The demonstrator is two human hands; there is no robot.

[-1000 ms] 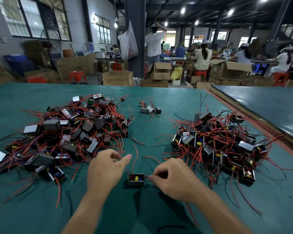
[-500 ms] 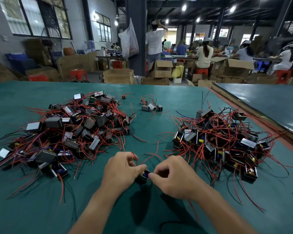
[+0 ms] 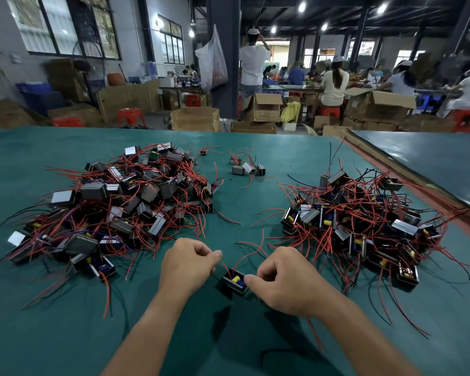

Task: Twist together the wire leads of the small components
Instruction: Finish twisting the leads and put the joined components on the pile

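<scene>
A small black box component (image 3: 235, 282) with a yellow part inside sits between my hands, just above the green table. Its red wire leads (image 3: 248, 255) arc up and away from it. My right hand (image 3: 280, 278) pinches the component's right edge with thumb and forefinger. My left hand (image 3: 187, 264) has its fingers curled and pinches a red lead at the component's left side. A big pile of like components (image 3: 114, 202) lies to the left, another pile (image 3: 364, 221) to the right.
A small group of three or so components (image 3: 246, 168) lies at the far middle of the green table (image 3: 38, 321). A second dark table (image 3: 432, 164) adjoins at the right. Cardboard boxes, red stools and seated workers fill the background.
The component has been lifted from flat on the table into both hands. My left hand closed from a pointing finger into a pinch on a lead beside it.
</scene>
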